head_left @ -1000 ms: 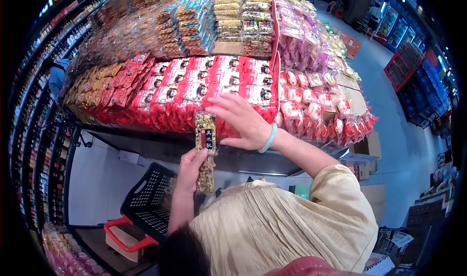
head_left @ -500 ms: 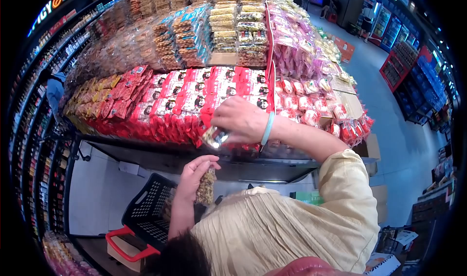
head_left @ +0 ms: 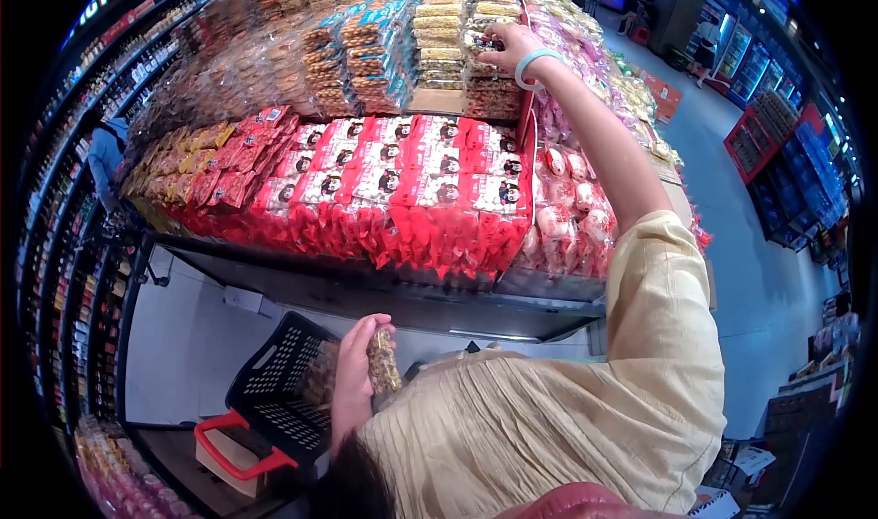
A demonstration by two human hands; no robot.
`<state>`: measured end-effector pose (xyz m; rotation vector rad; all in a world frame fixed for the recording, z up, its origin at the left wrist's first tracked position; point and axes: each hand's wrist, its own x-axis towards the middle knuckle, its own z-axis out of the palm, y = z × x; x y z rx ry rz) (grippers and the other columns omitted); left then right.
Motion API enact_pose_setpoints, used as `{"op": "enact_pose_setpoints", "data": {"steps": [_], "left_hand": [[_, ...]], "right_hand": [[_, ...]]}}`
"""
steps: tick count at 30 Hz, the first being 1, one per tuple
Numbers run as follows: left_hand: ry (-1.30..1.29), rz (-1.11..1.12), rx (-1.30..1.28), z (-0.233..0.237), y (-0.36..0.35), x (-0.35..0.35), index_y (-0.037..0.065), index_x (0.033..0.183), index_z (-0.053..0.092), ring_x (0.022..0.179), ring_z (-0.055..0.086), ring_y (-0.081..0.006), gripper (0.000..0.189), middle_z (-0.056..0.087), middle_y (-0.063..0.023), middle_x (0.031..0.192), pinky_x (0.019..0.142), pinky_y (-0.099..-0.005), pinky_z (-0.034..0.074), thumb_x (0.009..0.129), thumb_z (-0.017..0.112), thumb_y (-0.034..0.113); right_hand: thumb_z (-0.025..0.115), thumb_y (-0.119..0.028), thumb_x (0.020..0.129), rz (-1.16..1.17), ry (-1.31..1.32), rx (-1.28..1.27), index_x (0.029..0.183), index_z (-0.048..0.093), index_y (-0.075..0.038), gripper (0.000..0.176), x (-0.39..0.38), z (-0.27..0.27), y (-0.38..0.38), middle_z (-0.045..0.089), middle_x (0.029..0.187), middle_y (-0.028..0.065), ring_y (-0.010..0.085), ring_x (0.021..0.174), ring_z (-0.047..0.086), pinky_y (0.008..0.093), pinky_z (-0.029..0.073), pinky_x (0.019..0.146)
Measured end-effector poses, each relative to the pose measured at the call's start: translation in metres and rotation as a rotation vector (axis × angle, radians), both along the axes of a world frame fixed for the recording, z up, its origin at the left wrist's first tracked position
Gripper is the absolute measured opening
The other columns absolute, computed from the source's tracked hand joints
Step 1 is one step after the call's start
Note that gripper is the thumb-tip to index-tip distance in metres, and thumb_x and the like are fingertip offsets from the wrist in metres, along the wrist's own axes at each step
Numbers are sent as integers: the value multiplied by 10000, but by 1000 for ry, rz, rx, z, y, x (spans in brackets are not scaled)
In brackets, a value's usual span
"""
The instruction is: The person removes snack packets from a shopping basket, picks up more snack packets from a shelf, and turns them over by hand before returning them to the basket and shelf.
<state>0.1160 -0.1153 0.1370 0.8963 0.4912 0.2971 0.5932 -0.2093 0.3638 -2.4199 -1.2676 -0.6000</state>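
Observation:
My left hand (head_left: 355,362) is closed around a clear-wrapped nut-and-grain snack bar (head_left: 383,362), held upright in front of my body beside the basket. My right arm is stretched far forward over the display. At its end, my right hand (head_left: 510,47) has its fingers bent onto a wrapped snack bar (head_left: 476,40) with black and white print, on top of a stack near the divider. The fingertips are partly hidden, and I cannot see whether the bar is lifted off the stack. Yellowish wrapped bars (head_left: 439,48) are piled just left of that stack.
A black shopping basket (head_left: 274,382) with a red handle and some packets inside stands lower left. Red-and-white snack bags (head_left: 402,185) fill the display front. Round red-and-white packets (head_left: 572,199) lie right of the red divider. A person in blue (head_left: 105,158) is at the left shelves.
My right hand has swung forward and right, from near my left hand with a shiny packet in it, to the back stack. My left hand still holds its bar and has lowered slightly.

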Motion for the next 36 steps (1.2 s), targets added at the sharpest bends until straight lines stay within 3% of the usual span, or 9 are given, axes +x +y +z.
{"op": "enact_pose_setpoints", "data": {"steps": [3,9,13,21,28,36], "left_hand": [[22,67,-24,-6,1,-10,17,1048,606,699,607,-122,242,635,-67,868,612,-229,496,972,499,220],[25,128,-114,-12,2,-19,27,1037,606,681,608,-127,227,632,-62,858,587,-228,499,973,494,215],[19,131,-119,-15,2,-16,26,1029,612,685,608,-129,224,631,-59,854,587,-230,501,972,496,209],[17,130,-118,-22,4,-16,23,1025,615,690,607,-130,225,633,-61,855,604,-229,504,968,506,212],[10,146,-120,-20,1,-15,18,1019,615,691,610,-141,224,633,-66,855,606,-233,508,963,516,211],[9,135,-99,-21,1,-10,18,1028,611,684,606,-137,230,633,-68,860,603,-238,507,965,514,216]], "right_hand": [[727,-370,756,-45,-27,-63,1137,614,-51,510,8,-2,4,635,1081,220,370,1041,587,422,457,912],[694,-350,762,-100,-69,-182,1134,611,-36,494,22,-11,6,583,1179,204,350,1168,507,432,416,994],[726,-333,743,-85,-148,-142,1141,606,-21,520,28,-16,7,622,1092,225,374,1065,568,422,447,937],[710,-327,767,-47,-117,-165,1260,576,-166,535,21,-10,-5,547,1251,163,341,1208,465,406,373,1041],[694,-179,770,69,-72,-169,1245,596,-181,485,28,-11,-15,575,1214,162,331,1175,502,395,394,1030],[682,-138,790,132,-74,-135,1236,608,-186,455,31,-16,-19,575,1251,126,310,1179,519,369,407,1027]]}}
